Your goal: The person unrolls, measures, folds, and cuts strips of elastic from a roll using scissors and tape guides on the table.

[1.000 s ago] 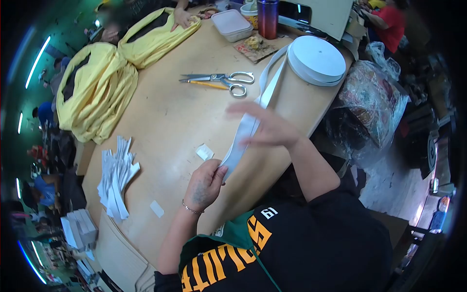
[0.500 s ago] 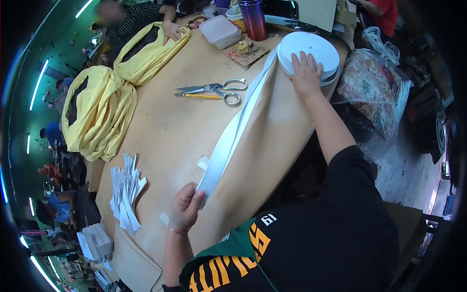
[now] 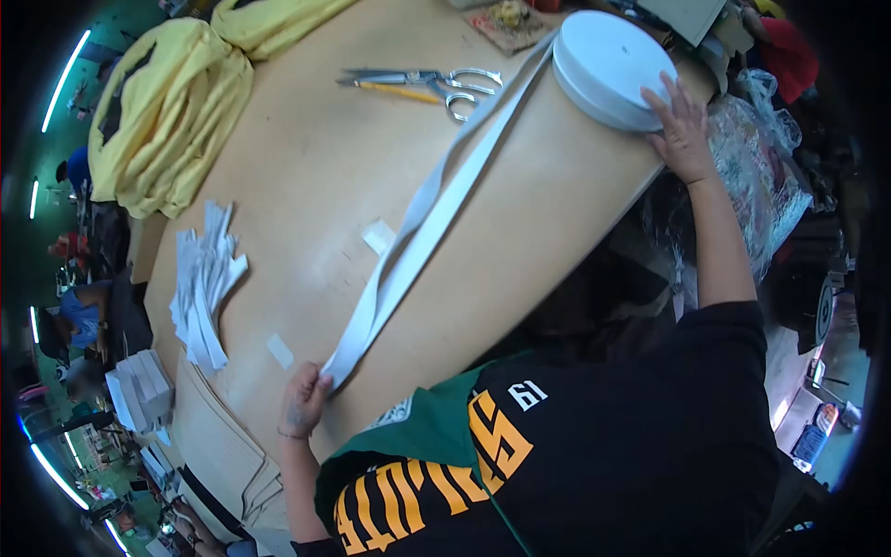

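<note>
My left hand [image 3: 304,399] is closed on the end of a long white band [image 3: 422,246], near the table's front edge. Two strands of the band run from there up to a thick white roll [image 3: 617,70] lying flat at the far right of the table. My right hand [image 3: 682,128] rests against the roll's right rim with its fingers spread. Left of the strands lie metal scissors [image 3: 427,82] beside a yellow pencil [image 3: 397,91]. A bundle of cut white strips [image 3: 206,288] sits farther left.
Yellow fabric [image 3: 172,107] is heaped at the table's far left. Flat cardboard sheets [image 3: 209,436] and a stack of white pieces [image 3: 139,390] lie at the lower left. A plastic-wrapped bundle [image 3: 756,176] stands beyond the right edge. Small white scraps lie on the tabletop [image 3: 306,186].
My left hand has drawn the band farther back toward the near left. My right hand has shifted from the roll's top to its right rim. The view has moved too.
</note>
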